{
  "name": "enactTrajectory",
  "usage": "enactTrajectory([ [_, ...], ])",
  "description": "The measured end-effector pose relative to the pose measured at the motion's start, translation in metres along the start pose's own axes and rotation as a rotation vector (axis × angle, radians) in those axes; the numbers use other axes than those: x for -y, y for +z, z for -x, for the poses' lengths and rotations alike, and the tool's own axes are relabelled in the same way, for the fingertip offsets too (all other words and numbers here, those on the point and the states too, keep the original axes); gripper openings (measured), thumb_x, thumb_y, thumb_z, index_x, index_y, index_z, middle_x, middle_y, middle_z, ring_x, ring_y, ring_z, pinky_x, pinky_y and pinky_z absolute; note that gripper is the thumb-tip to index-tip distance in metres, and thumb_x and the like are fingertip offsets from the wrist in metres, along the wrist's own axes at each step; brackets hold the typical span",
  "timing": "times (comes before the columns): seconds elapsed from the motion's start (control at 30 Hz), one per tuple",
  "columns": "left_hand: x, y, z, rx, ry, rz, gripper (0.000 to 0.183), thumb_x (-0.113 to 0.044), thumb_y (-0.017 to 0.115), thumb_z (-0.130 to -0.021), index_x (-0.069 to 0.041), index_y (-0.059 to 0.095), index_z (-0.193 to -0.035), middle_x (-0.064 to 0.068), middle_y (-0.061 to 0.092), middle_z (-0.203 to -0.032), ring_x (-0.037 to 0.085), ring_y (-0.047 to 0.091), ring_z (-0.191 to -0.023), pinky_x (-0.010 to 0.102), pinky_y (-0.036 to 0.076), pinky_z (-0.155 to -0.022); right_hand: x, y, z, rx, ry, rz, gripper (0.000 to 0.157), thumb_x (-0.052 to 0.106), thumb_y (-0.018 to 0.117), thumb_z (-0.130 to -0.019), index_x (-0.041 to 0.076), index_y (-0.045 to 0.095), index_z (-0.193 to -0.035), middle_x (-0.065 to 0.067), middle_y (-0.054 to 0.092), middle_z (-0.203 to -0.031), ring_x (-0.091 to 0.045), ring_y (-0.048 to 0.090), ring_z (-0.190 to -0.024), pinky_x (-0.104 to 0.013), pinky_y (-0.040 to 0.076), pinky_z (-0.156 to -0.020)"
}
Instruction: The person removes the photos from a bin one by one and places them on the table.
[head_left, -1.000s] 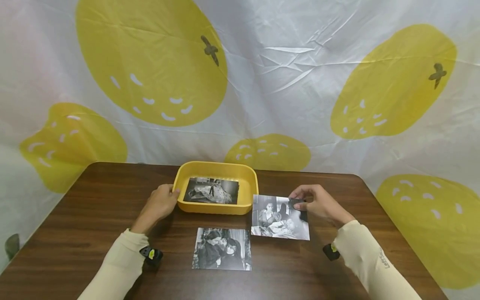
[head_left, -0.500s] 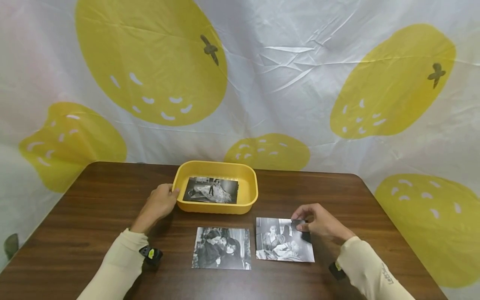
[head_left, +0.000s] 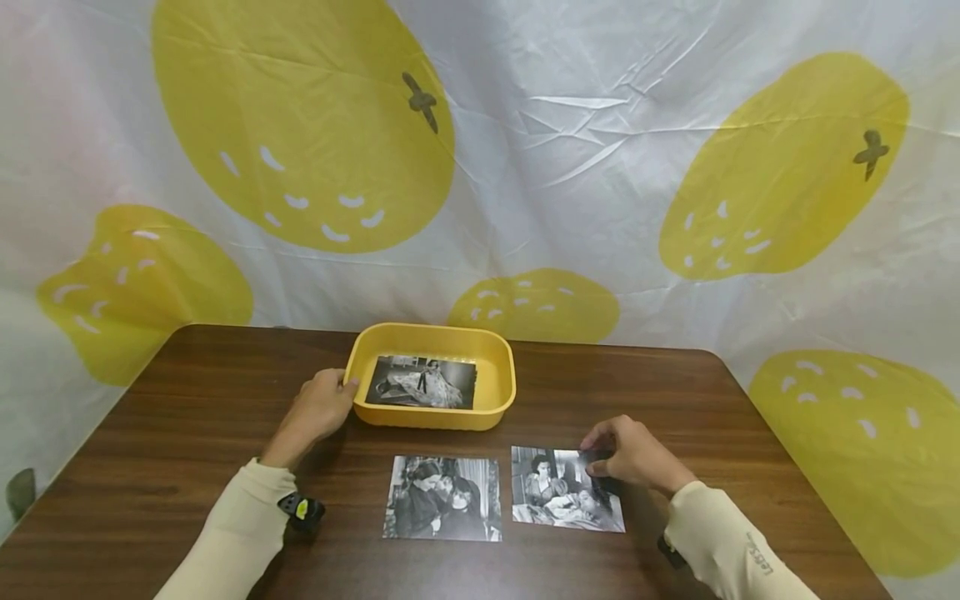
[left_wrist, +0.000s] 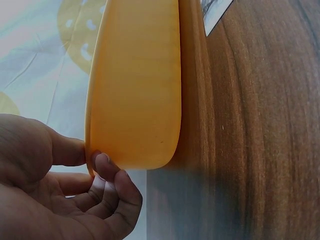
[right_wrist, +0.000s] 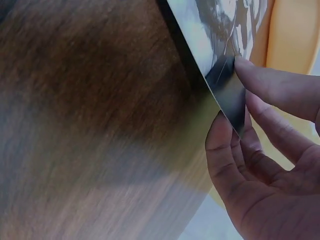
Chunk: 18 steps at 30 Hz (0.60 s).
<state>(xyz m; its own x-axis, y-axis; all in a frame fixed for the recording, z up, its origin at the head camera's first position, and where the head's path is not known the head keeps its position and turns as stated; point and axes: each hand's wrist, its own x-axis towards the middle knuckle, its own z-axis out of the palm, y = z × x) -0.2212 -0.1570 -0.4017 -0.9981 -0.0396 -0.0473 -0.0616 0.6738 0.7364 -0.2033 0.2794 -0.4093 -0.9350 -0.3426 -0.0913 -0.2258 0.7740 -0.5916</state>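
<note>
With its thumb over the rim, my left hand [head_left: 321,407] grips the left end of a yellow plastic tray [head_left: 431,419]; the left wrist view shows thumb and fingers pinching the tray's rim [left_wrist: 89,125]. Inside the tray lies a black-and-white photo [head_left: 422,383] of a figure in a wide dress. My right hand [head_left: 633,452] pinches the upper right corner of another black-and-white photo [head_left: 558,492], thumb on top and fingers beneath, close over the table. In the right wrist view that corner of the photo [right_wrist: 227,95] bends slightly. A third photo [head_left: 442,500] lies flat to its left.
Everything is on a dark brown wooden table [head_left: 247,367]. Behind its far edge hangs a white cloth [head_left: 525,192] printed with large yellow fruits. Both sleeves carry black wrist devices, one at the left wrist [head_left: 302,508].
My right hand has brought its photo from beside the tray's right corner toward me and down, level with the photo on the left. The left hand and tray have stayed put.
</note>
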Motion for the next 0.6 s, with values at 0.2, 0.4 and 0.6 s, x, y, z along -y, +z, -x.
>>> enactTrajectory([
  [0.2, 0.0003, -0.0004, -0.0005, 0.005, 0.002, 0.004, 0.035, -0.016, 0.046, -0.106, 0.011, 0.061, -0.124, 0.011, 0.056, -0.084, 0.026, 0.054, -0.079, 0.036, 0.041, -0.066, 0.0018, 0.0035, -0.0009, -0.016, 0.014, 0.042, 0.027, 0.004, 0.09, -0.071, 0.003, 0.072, -0.09, -0.003, 0.067, -0.083, -0.016, 0.06, -0.076, -0.035, 0.052, -0.07],
  [0.4, 0.0005, -0.0002, -0.0009, 0.011, -0.003, 0.012, 0.036, -0.016, 0.046, -0.106, 0.011, 0.06, -0.124, 0.01, 0.055, -0.083, 0.025, 0.053, -0.078, 0.034, 0.04, -0.065, 0.0049, 0.0039, 0.0001, -0.035, 0.052, 0.071, 0.027, 0.006, 0.091, -0.069, 0.005, 0.072, -0.087, -0.002, 0.066, -0.079, -0.015, 0.06, -0.073, -0.036, 0.051, -0.07],
  [0.6, 0.0011, -0.0005, -0.0012, 0.015, -0.002, 0.017, 0.036, -0.016, 0.046, -0.106, 0.012, 0.06, -0.125, 0.011, 0.055, -0.083, 0.026, 0.054, -0.077, 0.034, 0.04, -0.064, 0.0051, 0.0036, 0.0003, -0.048, 0.055, 0.113, 0.028, 0.01, 0.093, -0.068, 0.006, 0.072, -0.087, -0.001, 0.067, -0.078, -0.014, 0.06, -0.072, -0.037, 0.051, -0.07],
])
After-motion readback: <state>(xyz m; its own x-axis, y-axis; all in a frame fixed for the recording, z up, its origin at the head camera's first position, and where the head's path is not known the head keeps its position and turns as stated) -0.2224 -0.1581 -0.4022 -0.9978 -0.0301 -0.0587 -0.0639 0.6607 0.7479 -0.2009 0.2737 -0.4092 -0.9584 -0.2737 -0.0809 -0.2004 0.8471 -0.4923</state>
